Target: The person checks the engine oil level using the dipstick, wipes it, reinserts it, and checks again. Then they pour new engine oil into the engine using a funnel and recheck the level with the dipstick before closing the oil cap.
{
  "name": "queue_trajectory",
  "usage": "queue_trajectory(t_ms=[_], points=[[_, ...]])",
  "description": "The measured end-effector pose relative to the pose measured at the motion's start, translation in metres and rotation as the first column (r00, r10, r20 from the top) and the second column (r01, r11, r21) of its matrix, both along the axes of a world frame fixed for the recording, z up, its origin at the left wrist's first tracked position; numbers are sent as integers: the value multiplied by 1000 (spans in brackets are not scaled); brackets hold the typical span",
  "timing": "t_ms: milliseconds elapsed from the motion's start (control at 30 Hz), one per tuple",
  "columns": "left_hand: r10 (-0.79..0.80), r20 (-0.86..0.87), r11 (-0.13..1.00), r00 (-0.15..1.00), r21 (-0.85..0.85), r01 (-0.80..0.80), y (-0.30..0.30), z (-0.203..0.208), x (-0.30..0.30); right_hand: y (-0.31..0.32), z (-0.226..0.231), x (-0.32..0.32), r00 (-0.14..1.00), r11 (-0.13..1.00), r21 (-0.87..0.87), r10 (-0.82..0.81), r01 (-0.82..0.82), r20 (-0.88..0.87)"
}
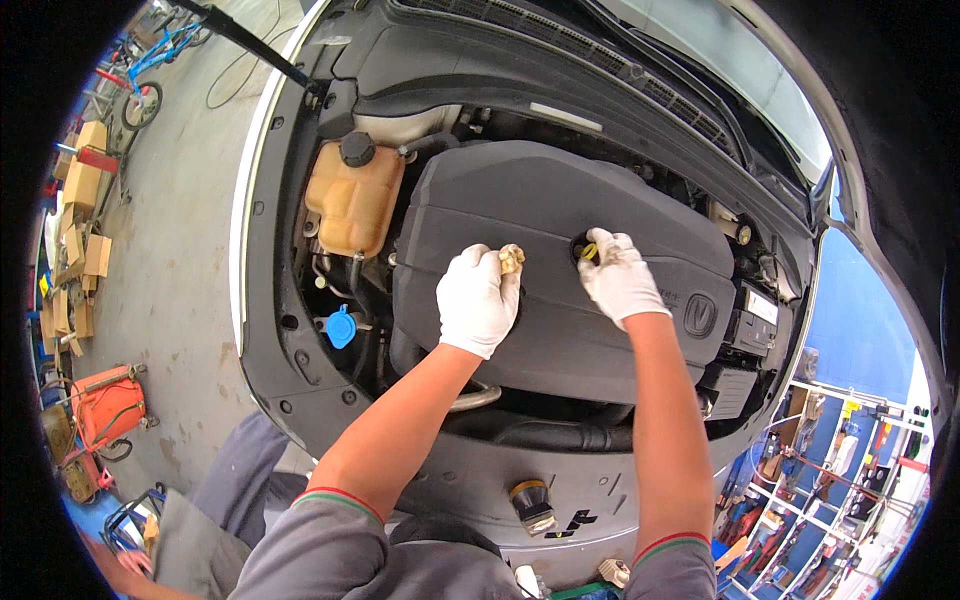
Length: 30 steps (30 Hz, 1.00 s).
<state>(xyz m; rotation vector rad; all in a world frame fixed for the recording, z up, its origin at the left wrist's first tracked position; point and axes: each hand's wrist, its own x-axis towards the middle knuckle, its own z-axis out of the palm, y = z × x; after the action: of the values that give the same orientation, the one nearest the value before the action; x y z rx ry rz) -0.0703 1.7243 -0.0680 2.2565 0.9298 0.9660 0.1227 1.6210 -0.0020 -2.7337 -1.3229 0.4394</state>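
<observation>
Under the raised hood, both of my white-gloved hands are over the dark grey engine cover (pixel 480 185). My left hand (pixel 478 300) is closed around a crumpled, yellowish-white rag (pixel 511 259), which sticks out past the thumb and fingertips. To its right, my right hand (pixel 622 278) pinches a small yellow handle (pixel 589 251) at a dark round opening in the cover. The fingers partly hide that handle, and how far it sits in the opening cannot be seen.
A tan coolant tank (pixel 350 195) with a black cap stands left of the cover. Below it is a blue washer-fluid cap (pixel 341 327). A work lamp (pixel 532 505) rests on the front edge. Another person's arm (pixel 125 575) shows at lower left. A hood strut (pixel 250 42) crosses upper left.
</observation>
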Motion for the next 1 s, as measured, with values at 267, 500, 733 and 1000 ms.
queue_trajectory(t_ms=[267, 500, 733, 1000], points=[[-6, 16, 1000, 1000, -14, 6, 0, -1, 1, -5, -7, 22, 960, 966, -12, 258, -259, 111], [-18, -17, 998, 1000, -66, 17, -1, 1, -1, 18, -4, 33, 933, 907, -238, 360, -347, 12], [-18, -12, 999, 1000, -46, 17, -2, -6, -1, 34, -11, 36, 915, 875, -295, 403, -384, 4], [-24, 6, 1000, 1000, 7, 24, -3, -6, -1, 52, -2, 19, 950, 839, -485, 308, -247, 49]])
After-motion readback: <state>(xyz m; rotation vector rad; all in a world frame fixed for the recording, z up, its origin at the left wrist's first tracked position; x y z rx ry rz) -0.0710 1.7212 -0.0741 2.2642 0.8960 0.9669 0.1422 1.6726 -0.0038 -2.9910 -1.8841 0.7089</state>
